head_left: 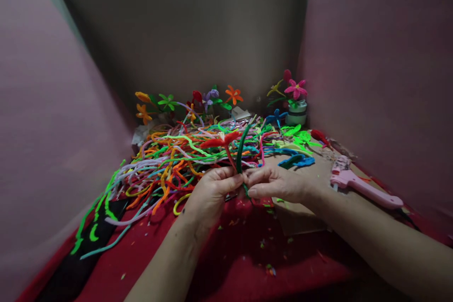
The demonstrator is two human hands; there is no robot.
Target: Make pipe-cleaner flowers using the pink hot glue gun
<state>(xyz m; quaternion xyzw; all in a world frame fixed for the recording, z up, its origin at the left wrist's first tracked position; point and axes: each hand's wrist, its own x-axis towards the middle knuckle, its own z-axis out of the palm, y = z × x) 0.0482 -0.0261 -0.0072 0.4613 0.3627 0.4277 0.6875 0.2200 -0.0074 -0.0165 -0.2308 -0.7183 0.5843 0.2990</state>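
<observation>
Near the middle of the view, my left hand [214, 191] pinches the stem of a red pipe-cleaner flower [222, 140], whose petals spread just above the fingers. My right hand [274, 183] meets it from the right, fingertips pressed together on a dark green pipe cleaner [241, 148] that stands upright against the red stem. The lower end of the green piece shows a little below the fingertips. Where the two stems meet is partly hidden by the fingers.
Behind my hands lies a tangled heap of coloured pipe cleaners [166, 160]. Finished flowers [233, 95] stand along the back, with a pink flower [296, 89] over a small jar [296, 113]. A pink glue gun [368, 190] lies right, beside cardboard [300, 222]. Scraps dot the red cloth [226, 264].
</observation>
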